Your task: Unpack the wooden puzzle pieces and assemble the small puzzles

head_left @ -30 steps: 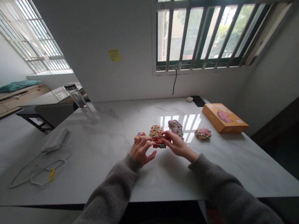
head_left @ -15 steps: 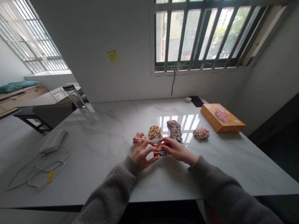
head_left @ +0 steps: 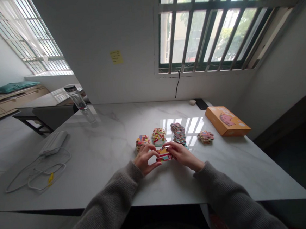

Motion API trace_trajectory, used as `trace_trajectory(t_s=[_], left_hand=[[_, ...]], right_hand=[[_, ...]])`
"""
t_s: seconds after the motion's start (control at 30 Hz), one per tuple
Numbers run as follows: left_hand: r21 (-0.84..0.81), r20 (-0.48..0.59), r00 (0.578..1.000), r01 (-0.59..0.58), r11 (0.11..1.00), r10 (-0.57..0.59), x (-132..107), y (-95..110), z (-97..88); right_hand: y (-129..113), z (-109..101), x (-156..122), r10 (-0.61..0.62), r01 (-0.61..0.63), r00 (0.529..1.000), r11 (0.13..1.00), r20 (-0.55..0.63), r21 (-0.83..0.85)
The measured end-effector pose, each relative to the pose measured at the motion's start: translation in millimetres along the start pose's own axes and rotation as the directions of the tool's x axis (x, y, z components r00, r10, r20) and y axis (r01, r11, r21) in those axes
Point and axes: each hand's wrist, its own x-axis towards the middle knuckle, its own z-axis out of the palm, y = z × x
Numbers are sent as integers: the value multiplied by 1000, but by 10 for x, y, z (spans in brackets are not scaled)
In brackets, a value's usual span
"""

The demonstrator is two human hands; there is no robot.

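Note:
Between my hands are colourful red and yellow puzzle pieces [head_left: 164, 155], held at the left edge by my left hand [head_left: 146, 158] with thumb and fingers curved round it. My right hand [head_left: 183, 154] grips the right side, its fingers bent over the top. Whether the pieces are fully joined I cannot tell. Just beyond my hands stand a stack of puzzle pieces [head_left: 142, 140] on the left, a second stack [head_left: 159, 136] in the middle and a long leaning row of pieces [head_left: 179, 133] on the right. A smaller pile of pieces [head_left: 205, 136] lies farther right.
An orange puzzle box [head_left: 227, 120] lies at the right, near a black phone [head_left: 201, 104] and a small white object [head_left: 192, 102]. At the left are a clear bottle [head_left: 78, 101] and a white device [head_left: 54, 143] with a looped cable [head_left: 47, 171]. The table's front edge is close to me.
My hands have shifted slightly, and the puzzle pieces between them show more of their surface. The stacks and the box stay where they were.

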Motion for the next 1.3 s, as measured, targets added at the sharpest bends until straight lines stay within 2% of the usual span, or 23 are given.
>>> trace_trajectory(t_s=[0.13, 0.27, 0.33, 0.4, 0.5, 0.57, 0.67, 0.73, 0.93, 1.1, 1.2, 1.3], left_hand=[[-110, -18, 999, 32, 993, -34, -43, -1, 20], [-186, 7, 999, 42, 982, -42, -72, -15, 72], [-192, 0, 999, 49, 980, -50, -77, -18, 91], [-198, -7, 998, 65, 978, -67, -76, -19, 98], [-206, -12, 996, 82, 975, -87, -71, -23, 94], [-212, -15, 996, 84, 974, -89, -70, -29, 90], [-227, -16, 995, 88, 970, -94, -73, -32, 90], [-239, -17, 995, 93, 967, -100, -77, -28, 92], [-264, -12, 994, 104, 959, -111, -80, 2, 107], [-269, 9, 993, 117, 956, -119, -76, 5, 132], [-214, 64, 991, 132, 968, -121, -88, -3, 136], [-127, 137, 983, 136, 983, -118, -105, -3, 126]], right_hand=[[10, 8, -57, -79, 64, 996, 958, -43, -280], [19, 68, -141, -142, 95, 989, 777, -26, -622], [6, 87, -182, -134, 68, 991, 678, -31, -732], [-26, 82, -216, -134, 48, 990, 614, -44, -788], [-91, 49, -252, -227, 61, 968, 624, -106, -779], [-130, 36, -265, -343, 171, 934, 669, -97, -723], [-169, 54, -264, -465, 396, 884, 677, 57, -621], [-183, 77, -254, -479, 454, 869, 669, 126, -589], [-203, 94, -238, -475, 458, 869, 670, 137, -584], [-226, 26, -247, -484, 461, 862, 628, 149, -627], [-204, -187, -235, -527, 444, 846, 610, 83, -657], [-97, -595, -225, -556, 355, 830, 592, -47, -724]])
